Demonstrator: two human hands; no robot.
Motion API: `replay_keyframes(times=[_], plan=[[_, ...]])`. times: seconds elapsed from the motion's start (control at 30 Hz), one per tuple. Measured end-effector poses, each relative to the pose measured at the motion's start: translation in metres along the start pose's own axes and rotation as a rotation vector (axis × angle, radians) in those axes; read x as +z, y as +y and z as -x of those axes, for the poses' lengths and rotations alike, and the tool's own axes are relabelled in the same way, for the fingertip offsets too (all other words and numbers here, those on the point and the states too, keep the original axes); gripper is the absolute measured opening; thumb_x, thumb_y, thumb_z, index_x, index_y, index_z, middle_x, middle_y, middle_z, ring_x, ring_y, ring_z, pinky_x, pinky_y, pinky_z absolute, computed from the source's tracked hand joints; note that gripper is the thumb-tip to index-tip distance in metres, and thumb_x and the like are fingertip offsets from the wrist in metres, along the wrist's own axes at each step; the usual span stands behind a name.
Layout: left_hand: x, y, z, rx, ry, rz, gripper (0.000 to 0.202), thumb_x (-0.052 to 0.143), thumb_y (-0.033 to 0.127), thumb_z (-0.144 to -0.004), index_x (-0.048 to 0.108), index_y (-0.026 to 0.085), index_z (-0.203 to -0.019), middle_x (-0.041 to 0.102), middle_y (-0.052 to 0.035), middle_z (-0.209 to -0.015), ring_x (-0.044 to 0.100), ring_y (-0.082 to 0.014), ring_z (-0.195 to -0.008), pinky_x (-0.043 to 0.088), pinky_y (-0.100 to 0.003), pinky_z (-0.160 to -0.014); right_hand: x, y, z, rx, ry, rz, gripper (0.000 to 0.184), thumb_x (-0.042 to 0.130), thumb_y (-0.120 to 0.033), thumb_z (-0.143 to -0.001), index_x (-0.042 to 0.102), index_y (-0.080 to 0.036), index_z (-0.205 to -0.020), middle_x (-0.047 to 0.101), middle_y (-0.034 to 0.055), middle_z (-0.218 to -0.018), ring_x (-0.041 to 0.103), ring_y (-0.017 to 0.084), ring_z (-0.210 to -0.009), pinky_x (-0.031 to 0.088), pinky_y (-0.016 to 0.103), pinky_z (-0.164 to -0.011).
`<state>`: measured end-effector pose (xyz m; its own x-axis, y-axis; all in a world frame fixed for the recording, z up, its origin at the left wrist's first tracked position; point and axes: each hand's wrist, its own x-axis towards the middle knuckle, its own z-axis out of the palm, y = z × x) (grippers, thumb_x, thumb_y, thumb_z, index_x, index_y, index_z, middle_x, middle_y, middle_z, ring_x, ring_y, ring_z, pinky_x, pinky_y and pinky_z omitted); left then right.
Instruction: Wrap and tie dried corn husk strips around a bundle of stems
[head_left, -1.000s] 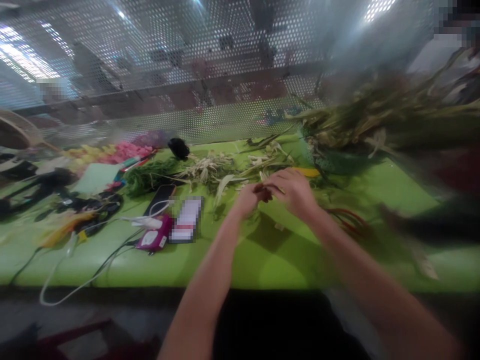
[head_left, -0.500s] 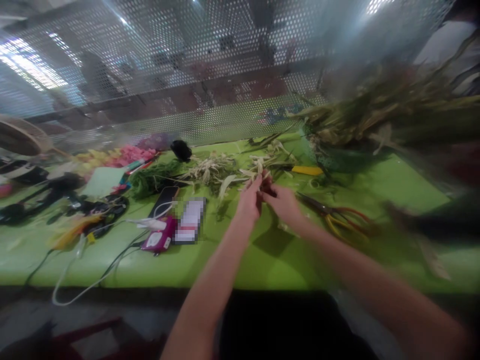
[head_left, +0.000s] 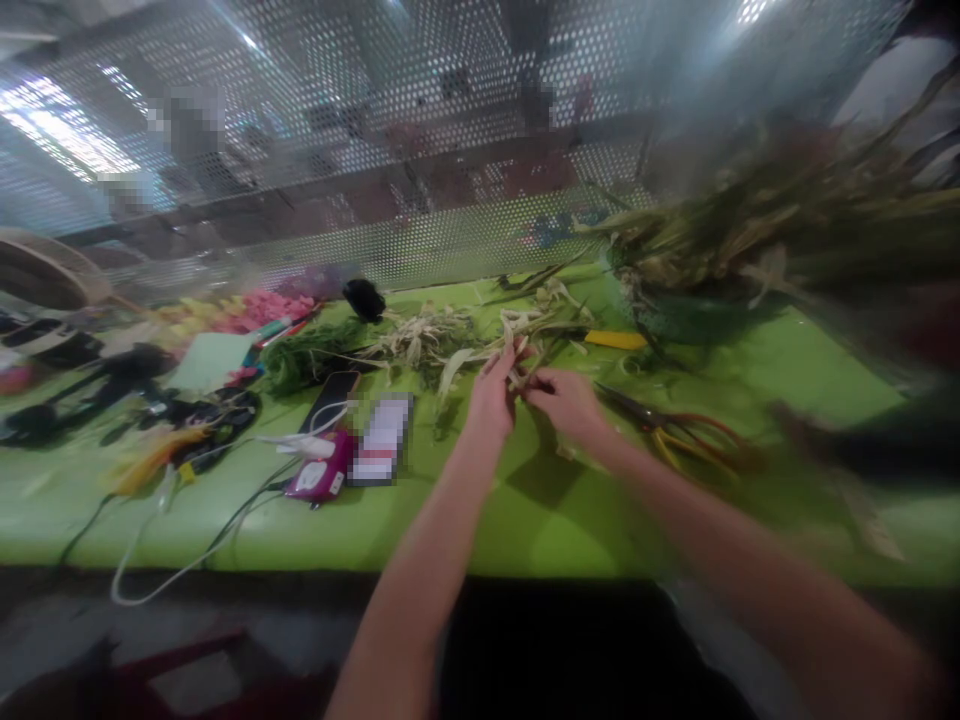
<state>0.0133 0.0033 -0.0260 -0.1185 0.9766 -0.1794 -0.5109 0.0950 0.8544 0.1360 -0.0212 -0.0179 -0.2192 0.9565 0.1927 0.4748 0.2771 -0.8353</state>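
Over the green table (head_left: 540,520), my left hand (head_left: 491,400) and my right hand (head_left: 570,402) meet at its middle. Both pinch a small dark piece of plant (head_left: 529,378) between the fingertips. The piece is too blurred to name more closely. Just beyond the hands lies a heap of pale dried leaves and stems (head_left: 427,345). Scissors with red and yellow handles (head_left: 675,430) lie on the table right of my right hand.
A big bundle of green and dried foliage (head_left: 750,250) fills the right back. Phones, a pink power bank (head_left: 315,475) and cables (head_left: 187,540) lie at the left. Pink and yellow bits (head_left: 240,310) and a black object (head_left: 364,297) sit by the perforated metal screen (head_left: 450,150).
My hands have drawn closer together over the table and shifted slightly left. My right hand came off the scissors' area, which now show. The view has steadied.
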Motion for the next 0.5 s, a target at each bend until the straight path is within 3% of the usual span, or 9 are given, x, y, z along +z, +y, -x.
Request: replay_keyframes(times=[0.17, 0.3, 0.5], plan=[[-0.003, 0.002, -0.002, -0.003, 0.021, 0.035, 0.029, 0.072, 0.032, -0.076, 0.072, 0.019, -0.102, 0.074, -0.0005, -0.086, 0.05, -0.0036, -0.053, 0.04, -0.018, -0.052, 0.0, 0.003, -0.003, -0.074, -0.124, 0.07, 0.011, 0.057, -0.019, -0.072, 0.061, -0.019, -0.062, 0.057, -0.004, -0.057, 0.047, 0.012, -0.054, 0.025, 0.025, -0.053], [-0.005, 0.004, -0.003, 0.041, -0.003, -0.027, 0.031, 0.074, 0.034, -0.074, 0.073, 0.016, -0.099, 0.073, -0.0017, -0.08, 0.053, -0.0053, -0.057, 0.04, -0.019, -0.053, -0.01, 0.005, -0.009, -0.079, -0.183, 0.095, 0.012, 0.06, -0.023, -0.073, 0.063, -0.019, -0.062, 0.056, -0.0041, -0.055, 0.047, 0.012, -0.054, 0.026, 0.025, -0.053], [-0.007, 0.003, -0.004, 0.089, -0.096, -0.189, 0.031, 0.075, 0.041, -0.073, 0.069, 0.014, -0.088, 0.06, 0.0024, -0.066, 0.049, -0.0056, -0.058, 0.037, -0.019, -0.055, -0.03, 0.005, -0.015, -0.076, 0.205, -0.044, 0.023, 0.069, -0.04, -0.078, 0.067, -0.019, -0.085, 0.07, 0.002, -0.081, 0.055, 0.014, -0.066, 0.038, 0.026, -0.06]])
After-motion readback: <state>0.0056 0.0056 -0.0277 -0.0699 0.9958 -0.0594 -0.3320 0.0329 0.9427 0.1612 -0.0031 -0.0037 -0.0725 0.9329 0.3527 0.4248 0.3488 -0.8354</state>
